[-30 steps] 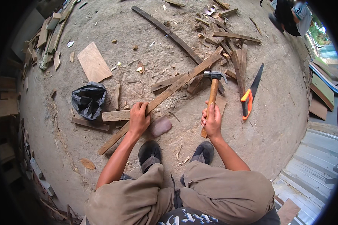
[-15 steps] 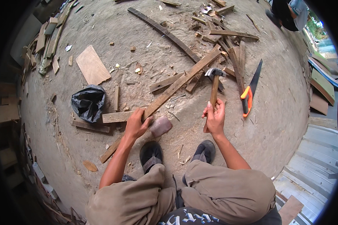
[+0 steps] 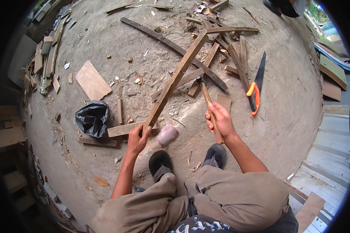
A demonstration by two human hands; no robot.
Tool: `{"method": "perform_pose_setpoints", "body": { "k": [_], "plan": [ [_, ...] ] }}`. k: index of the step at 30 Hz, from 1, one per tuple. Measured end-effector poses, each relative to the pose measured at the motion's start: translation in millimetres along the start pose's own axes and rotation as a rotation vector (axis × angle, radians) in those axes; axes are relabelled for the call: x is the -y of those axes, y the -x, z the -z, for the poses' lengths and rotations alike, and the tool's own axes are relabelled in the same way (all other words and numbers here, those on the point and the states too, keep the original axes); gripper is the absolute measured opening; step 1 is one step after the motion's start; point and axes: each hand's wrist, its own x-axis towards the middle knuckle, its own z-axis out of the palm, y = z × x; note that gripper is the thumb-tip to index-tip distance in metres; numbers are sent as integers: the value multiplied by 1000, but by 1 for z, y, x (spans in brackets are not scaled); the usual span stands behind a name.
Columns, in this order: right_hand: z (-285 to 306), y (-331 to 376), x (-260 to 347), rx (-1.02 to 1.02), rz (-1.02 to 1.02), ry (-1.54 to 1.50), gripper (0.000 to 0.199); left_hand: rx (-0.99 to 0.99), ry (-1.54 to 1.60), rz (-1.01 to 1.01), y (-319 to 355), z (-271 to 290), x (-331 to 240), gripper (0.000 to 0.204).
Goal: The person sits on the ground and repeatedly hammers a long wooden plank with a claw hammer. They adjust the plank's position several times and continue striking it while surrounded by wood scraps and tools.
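My left hand (image 3: 138, 139) is closed round the near end of a long wooden batten (image 3: 174, 83), which slants away up and to the right. Closed round a hammer's wooden handle, my right hand (image 3: 222, 121) holds the hammer (image 3: 207, 95) with its head tilted left, close to the batten's right side. Whether the head touches any wood I cannot tell. A pinkish, smooth block (image 3: 167, 134) lies on the ground between my hands, just beyond my shoes. Beyond the hammer, other battens (image 3: 155, 35) lie crossed on the ground.
A handsaw (image 3: 256, 87) with an orange-and-black handle lies to the right. At left are a black plastic bag (image 3: 92, 116), a plywood piece (image 3: 93, 80) and stacked scrap wood (image 3: 46, 58). Metal sheeting (image 3: 326, 151) borders the right side. Part of another person (image 3: 286, 7) shows far right.
The batten's far end has swung up and left, and its near end no longer sticks out behind my left hand. The hammer's head has tipped left toward the batten.
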Motion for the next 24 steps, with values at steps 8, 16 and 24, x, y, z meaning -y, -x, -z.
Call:
{"method": "perform_pose_setpoints", "body": {
  "k": [8,16,24],
  "plan": [
    [-22,11,-22,-14,306,-49,39,424,659,208,4,3,9,29],
    [6,-4,-37,-155,144,15,36,388,116,94,-8,7,12,38],
    [6,-9,-38,-154,250,82,35,131,-371,-259,-54,35,12,45]
  ]
}}
